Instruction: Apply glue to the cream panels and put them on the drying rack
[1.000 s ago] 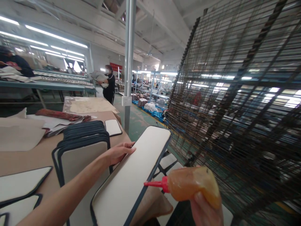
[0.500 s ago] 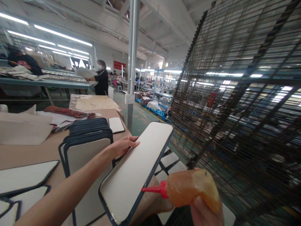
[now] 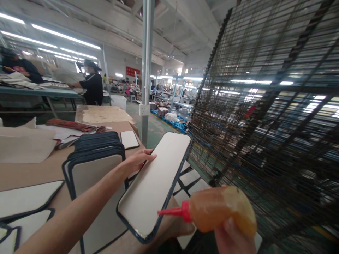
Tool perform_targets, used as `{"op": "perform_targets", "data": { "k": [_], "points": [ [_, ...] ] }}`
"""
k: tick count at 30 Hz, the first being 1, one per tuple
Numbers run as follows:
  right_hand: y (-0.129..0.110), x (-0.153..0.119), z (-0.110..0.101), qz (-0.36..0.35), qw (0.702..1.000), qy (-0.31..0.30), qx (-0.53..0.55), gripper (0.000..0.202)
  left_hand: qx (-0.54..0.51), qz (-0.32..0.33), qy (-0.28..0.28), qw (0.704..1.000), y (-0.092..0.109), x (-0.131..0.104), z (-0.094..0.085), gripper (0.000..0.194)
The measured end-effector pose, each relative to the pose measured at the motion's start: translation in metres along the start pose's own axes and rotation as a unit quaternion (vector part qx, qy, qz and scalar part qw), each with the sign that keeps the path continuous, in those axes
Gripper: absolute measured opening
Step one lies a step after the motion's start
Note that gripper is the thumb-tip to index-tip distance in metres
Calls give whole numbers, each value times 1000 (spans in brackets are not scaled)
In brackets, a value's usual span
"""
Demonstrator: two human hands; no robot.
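My left hand (image 3: 140, 161) grips the long edge of a white rounded panel with a dark border (image 3: 156, 183), thumb on its face. The panel is held tilted in front of me. In my right hand (image 3: 230, 234) lies a squeeze bottle of amber liquid (image 3: 217, 208), tipped on its side. Its red pointed nozzle reaches over the panel's lower right edge; whether the tip touches cannot be told. Left of the panel stands a stack of similar dark-edged panels (image 3: 97, 176). Glossy spots show along the held panel's lower rim.
More panels (image 3: 29, 197) lie on the brown table (image 3: 16, 171) at left, and a small one (image 3: 129, 139) lies behind the stack. A large wire rack (image 3: 265, 106) leans close on the right. A metal post (image 3: 147, 70) rises ahead. Two people (image 3: 91, 84) work at a far table.
The held panel has turned slightly and its lower end has risen. The bottle has shifted a little to the right, its nozzle still by the panel's edge. A person in the background has moved left.
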State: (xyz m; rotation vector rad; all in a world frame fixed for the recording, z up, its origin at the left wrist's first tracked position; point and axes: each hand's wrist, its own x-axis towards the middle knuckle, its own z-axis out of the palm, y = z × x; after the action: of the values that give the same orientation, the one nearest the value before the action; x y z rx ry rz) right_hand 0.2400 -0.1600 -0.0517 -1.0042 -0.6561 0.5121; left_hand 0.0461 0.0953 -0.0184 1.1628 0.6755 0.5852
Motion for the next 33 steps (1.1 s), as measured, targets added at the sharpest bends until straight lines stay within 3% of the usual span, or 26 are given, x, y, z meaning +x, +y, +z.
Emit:
{"op": "perform_targets", "data": {
  "k": [3, 6, 11, 15, 18, 24, 26, 30, 33],
  "points": [
    [-14, 25, 7, -61, 995, 73, 20, 59, 3, 2, -5, 1000, 1, -2, 4, 56],
    [-22, 44, 13, -97, 991, 90, 24, 54, 4, 1, -12, 1000, 3, -4, 9, 56],
    [-11, 36, 4, -73, 991, 101, 41, 59, 3, -5, -5, 1000, 2, -5, 12, 57],
    [1, 6, -6, 22, 998, 17, 51, 59, 0, -7, 16, 1000, -1, -3, 13, 60],
    [-2, 1, -5, 29, 996, -35, 71, 59, -2, -8, 23, 1000, -3, -3, 16, 61],
    [-9, 21, -13, -51, 998, 10, 46, 52, -9, -10, 30, 999, -6, -9, 25, 56],
    [-1, 14, -23, -42, 999, -4, 31, 55, -9, -9, 38, 999, -7, -10, 28, 55],
    [5, -2, -28, 16, 994, -93, 58, 64, 1, 6, 48, 999, -9, -13, 36, 57],
    [-8, 14, -16, 5, 995, -45, 93, 62, 17, 27, 38, 999, -14, -18, 49, 59]
  ]
}}
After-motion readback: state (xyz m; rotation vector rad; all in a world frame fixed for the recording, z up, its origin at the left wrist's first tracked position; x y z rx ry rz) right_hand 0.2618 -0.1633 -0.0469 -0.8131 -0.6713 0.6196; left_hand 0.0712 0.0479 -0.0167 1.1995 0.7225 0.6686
